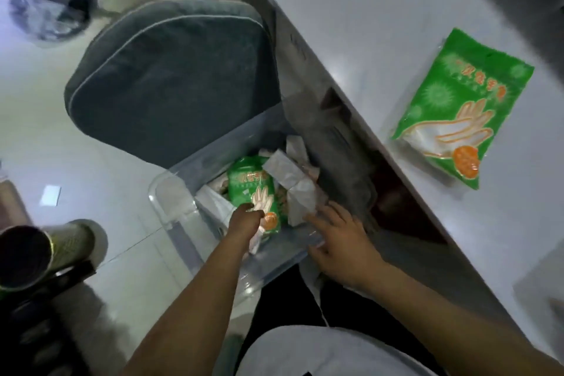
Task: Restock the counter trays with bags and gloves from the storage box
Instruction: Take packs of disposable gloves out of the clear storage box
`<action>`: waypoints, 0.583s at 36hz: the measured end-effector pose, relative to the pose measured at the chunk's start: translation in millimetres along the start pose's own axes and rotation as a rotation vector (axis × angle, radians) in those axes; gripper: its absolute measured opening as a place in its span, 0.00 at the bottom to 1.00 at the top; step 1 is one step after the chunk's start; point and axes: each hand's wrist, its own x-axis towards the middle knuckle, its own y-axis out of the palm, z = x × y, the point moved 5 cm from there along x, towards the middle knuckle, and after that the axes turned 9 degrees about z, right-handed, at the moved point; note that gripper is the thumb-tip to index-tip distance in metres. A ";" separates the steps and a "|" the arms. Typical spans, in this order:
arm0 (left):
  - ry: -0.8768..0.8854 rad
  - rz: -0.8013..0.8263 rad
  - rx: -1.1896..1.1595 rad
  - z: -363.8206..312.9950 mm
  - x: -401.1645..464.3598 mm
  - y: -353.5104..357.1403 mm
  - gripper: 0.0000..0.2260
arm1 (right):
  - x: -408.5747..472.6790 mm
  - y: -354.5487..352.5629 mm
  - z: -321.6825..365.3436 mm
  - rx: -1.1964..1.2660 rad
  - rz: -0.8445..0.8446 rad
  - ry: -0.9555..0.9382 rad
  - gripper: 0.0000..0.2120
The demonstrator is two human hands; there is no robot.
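A clear plastic storage box (171,207) stands on the floor beside the counter. Inside it lie a green pack of disposable gloves (251,186) and white folded bag packets (290,180). My left hand (245,221) reaches into the box and grips the near end of the green glove pack. My right hand (338,238) hovers over the box's right rim with fingers spread, close to the white packets. A second green glove pack (457,107) lies flat on the white counter (366,24) to the right.
A grey cushioned chair seat (171,76) sits just behind the box. Dark open space shows under the counter edge (351,137). A fan (48,6) stands on the pale floor at the far left. Dark objects lie at the lower left.
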 end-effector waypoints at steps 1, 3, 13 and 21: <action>-0.019 -0.011 0.021 8.1 13.3 -4.4 0.22 | 9.7 15.5 -8.8 -0.025 0.035 0.033 0.28; -0.048 0.004 0.089 19.1 39.5 -6.9 0.24 | 24.3 40.4 -24.9 -0.060 0.089 0.088 0.28; -0.027 -0.296 0.350 -13.7 132.2 -21.3 0.30 | 34.1 85.2 -62.6 -0.159 0.110 0.209 0.26; -0.154 -0.321 0.322 -26.9 157.1 -30.8 0.28 | 36.2 87.5 -58.6 -0.079 0.035 0.243 0.23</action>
